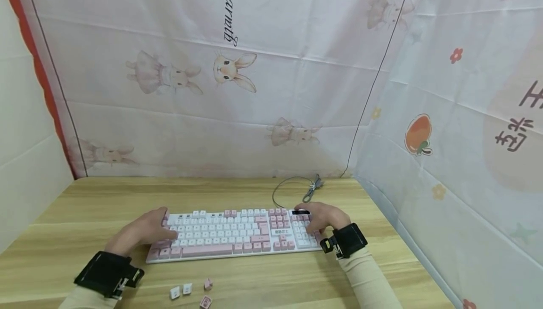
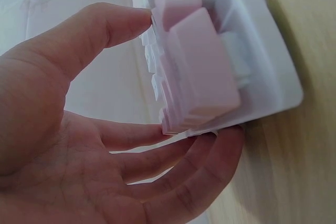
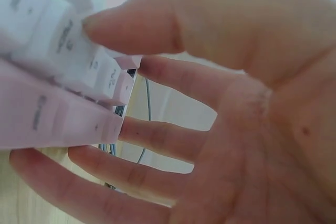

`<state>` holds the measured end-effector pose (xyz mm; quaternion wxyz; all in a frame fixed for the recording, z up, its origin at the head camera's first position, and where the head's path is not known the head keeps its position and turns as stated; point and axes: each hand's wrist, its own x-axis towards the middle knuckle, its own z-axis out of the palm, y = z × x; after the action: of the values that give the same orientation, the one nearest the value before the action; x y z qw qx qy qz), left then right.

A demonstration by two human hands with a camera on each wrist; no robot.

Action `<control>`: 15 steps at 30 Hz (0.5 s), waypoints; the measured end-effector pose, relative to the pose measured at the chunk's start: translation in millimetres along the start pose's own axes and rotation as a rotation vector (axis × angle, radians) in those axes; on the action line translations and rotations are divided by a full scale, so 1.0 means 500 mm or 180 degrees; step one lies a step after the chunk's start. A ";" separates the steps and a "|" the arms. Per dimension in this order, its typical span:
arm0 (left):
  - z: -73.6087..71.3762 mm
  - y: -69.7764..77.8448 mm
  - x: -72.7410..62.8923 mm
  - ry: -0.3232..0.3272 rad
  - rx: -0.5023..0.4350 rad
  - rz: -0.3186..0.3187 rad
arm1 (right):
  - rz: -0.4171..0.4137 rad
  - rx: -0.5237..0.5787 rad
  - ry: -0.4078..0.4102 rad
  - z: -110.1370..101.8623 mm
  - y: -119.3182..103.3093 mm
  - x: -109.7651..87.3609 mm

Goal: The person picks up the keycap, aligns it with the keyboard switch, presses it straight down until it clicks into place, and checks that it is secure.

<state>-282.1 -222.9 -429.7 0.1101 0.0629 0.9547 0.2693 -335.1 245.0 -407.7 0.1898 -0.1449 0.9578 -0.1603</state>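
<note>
A white and pink keyboard [image 1: 220, 234] lies on the wooden table, some top-row switches bare of keycaps. My left hand [image 1: 146, 228] grips its left end; in the left wrist view the thumb [image 2: 126, 23] touches the keys and the other fingers [image 2: 220, 153] curl against the side edge. At the opposite end my right hand [image 1: 324, 217] holds the keyboard, its thumb [image 3: 131, 30] over the number keys and its fingers [image 3: 163, 137] along the right side. The fingertips under the edge are partly hidden.
Loose keycaps lie in front of the keyboard: white ones [image 1: 175, 292] and pink ones [image 1: 206, 302]. A bundled grey cable [image 1: 312, 189] sits behind it near the back edge. Printed cloth [image 1: 254, 149] hangs behind the table, and more cloth [image 1: 424, 233] along the right.
</note>
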 end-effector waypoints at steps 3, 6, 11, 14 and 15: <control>0.002 0.001 -0.002 -0.0002 0.0005 0.0015 | 0.0025 0.0031 0.0009 0.002 -0.002 0.000; 0.001 0.004 -0.004 -0.0004 0.0020 0.0031 | 0.0047 0.0045 0.0020 0.004 -0.002 -0.001; -0.009 0.008 -0.009 0.0044 0.0069 0.0159 | 0.0065 0.0021 0.0029 0.004 0.001 0.003; -0.017 0.019 -0.017 0.0112 0.0073 0.0233 | 0.0072 -0.0029 0.0031 0.003 0.001 0.007; -0.017 0.024 -0.020 0.0143 0.0080 0.0247 | 0.0069 -0.0047 0.0033 0.003 0.000 0.008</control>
<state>-273.8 -219.1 -414.5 0.0773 0.0952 0.9570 0.2627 -338.1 243.3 -410.3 0.1855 -0.1351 0.9614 -0.1519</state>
